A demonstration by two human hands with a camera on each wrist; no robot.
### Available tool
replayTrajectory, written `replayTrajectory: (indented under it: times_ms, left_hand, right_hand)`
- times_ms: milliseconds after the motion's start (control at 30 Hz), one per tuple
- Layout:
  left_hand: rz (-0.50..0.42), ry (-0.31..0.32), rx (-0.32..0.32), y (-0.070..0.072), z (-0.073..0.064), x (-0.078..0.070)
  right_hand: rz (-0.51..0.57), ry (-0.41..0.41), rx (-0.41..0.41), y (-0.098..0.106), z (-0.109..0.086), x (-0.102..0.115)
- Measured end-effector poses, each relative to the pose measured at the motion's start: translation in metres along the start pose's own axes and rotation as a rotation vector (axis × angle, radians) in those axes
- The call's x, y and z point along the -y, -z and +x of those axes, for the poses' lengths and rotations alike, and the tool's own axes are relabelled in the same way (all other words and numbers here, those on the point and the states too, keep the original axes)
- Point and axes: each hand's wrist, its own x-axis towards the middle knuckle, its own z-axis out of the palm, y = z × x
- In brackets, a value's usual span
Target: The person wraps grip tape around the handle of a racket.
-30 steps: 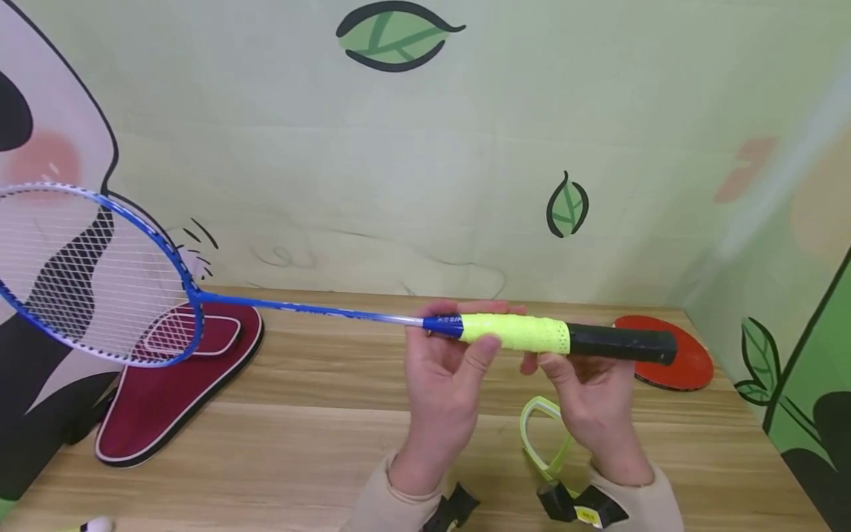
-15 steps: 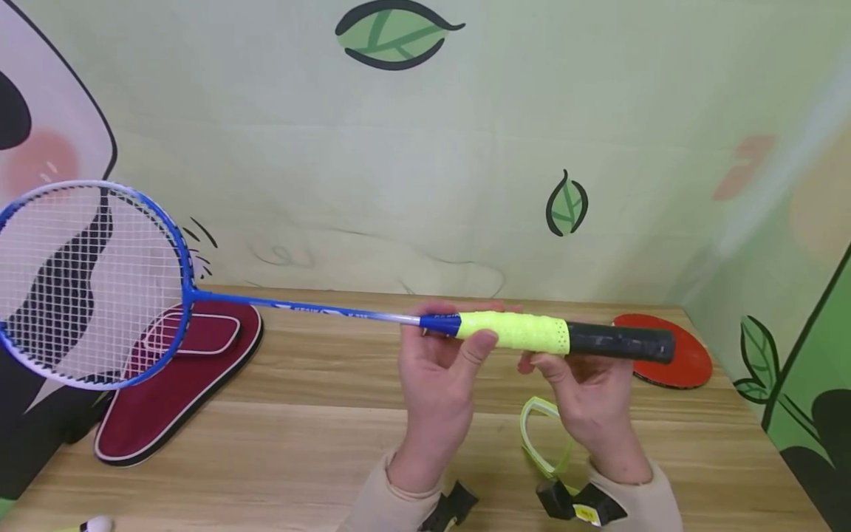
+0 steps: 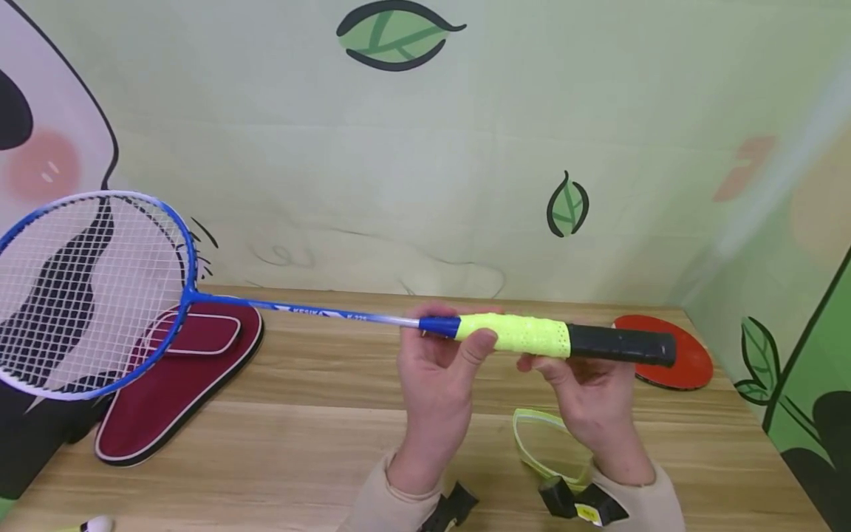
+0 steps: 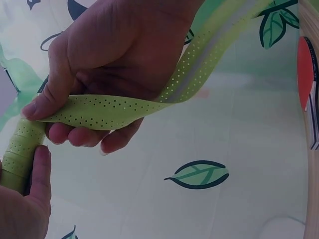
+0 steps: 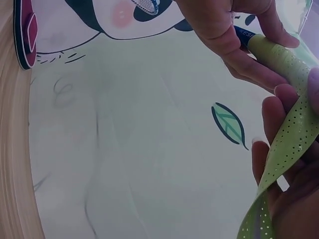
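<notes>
Racket head [image 3: 100, 295] slightly lower — handle [image 3: 548, 337] and loose tape [image 4: 97, 112] in both hands [image 3: 435, 391] [image 3: 595, 403]

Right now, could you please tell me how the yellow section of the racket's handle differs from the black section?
The yellow section is wound with perforated tape; the black section is bare of it. The yellow section looks ridged, the black section smoother. The yellow section adjoins the blue collar, whereas the black section runs to the free end. Both belong to one racket, held above the table.
</notes>
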Motion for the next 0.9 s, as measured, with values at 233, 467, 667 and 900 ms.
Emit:
replayTrajectory:
  times_ms: [233, 467, 667, 900]
  left_hand:
    - [-0.003, 0.009, -0.019, 0.0006, -0.0002, 0.0004]
    - [0.005, 0.025, -0.039, -0.0004, -0.0004, -0.0004]
    - [0.034, 0.018, -0.050, -0.0005, -0.0009, 0.0003]
    - [0.023, 0.019, -0.062, -0.0005, -0.0016, 0.0018]
  right_hand:
    - [-0.007, 0.004, 0.013, -0.0001, 0.0003, -0.0005]
    - [-0.009, 0.012, 0.011, 0.0000, 0.0005, -0.0014]
    - [0.042, 0.011, 0.003, -0.0006, 0.0007, -0.0010]
    - [0.102, 0.052, 0.005, -0.0045, 0.0005, -0.0014]
